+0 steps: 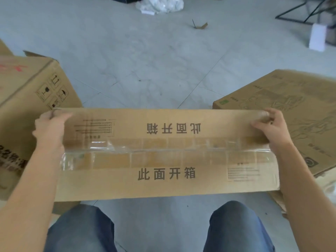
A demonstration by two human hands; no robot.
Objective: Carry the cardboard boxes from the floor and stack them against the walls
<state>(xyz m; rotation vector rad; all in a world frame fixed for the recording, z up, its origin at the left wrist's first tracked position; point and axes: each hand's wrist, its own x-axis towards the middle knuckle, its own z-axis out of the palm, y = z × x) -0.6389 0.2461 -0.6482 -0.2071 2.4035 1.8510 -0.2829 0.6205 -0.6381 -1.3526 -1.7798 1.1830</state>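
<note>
On a grey marble-patterned tiled floor (154, 70), strewn at its far edge with a white plastic bag (161, 4) and a black metal frame (300, 13), a person held a long, shallow brown cardboard box sealed with clear tape (169, 153) in front of knees in blue jeans (80, 230). The box's long axis ran straight across the body, left to right, with one hand at each end. The left hand (51, 128) had its fingers curled over the far left corner. The right hand (267, 128) gripped the far right corner the same way. Neither hand was nearer than the other. A tall brown carton printed with handling symbols (31, 99) stood just beside the left end, and a flat brown carton bearing a line drawing (291, 110) lay by the right. No wall was in view, so the carry would likely need a turn with that wide span kept clear of both neighbours.
</note>
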